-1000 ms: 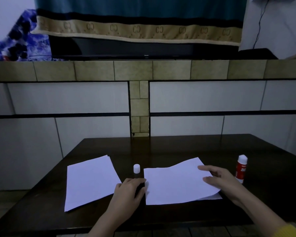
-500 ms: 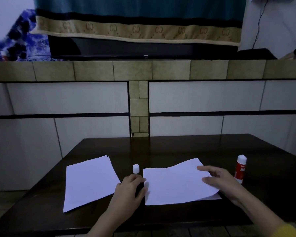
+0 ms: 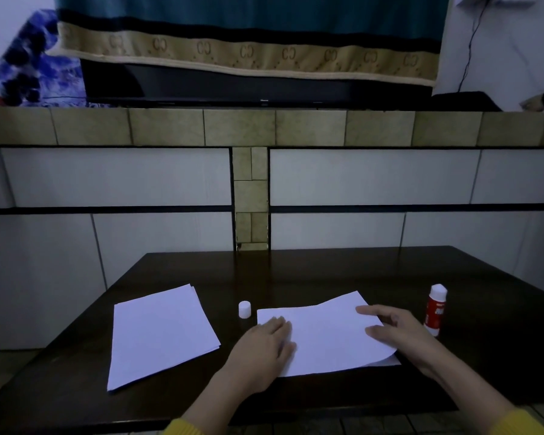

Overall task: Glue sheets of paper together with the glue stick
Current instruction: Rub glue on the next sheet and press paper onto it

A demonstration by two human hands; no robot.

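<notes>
Dark wood forms the table [image 3: 327, 271], backed by a tiled wall, and at its left a loose stack of white sheets [image 3: 161, 334] is seen lying well apart from either hand, with a small white cap [image 3: 244, 309] standing between that stack and the sheets being joined [image 3: 324, 334]. On those sheets the left hand [image 3: 264, 343] is laid flat at the near-left edge, while the right hand [image 3: 396, 331] is rested with straight fingers on the right edge, where the upper sheet is lifted off the lower one at the near-right corner. Just beyond the right hand the glue stick [image 3: 435, 309] is stood upright, so it is judged nearer to the right hand, and pressing the sheets down is taken as the step in hand.
</notes>
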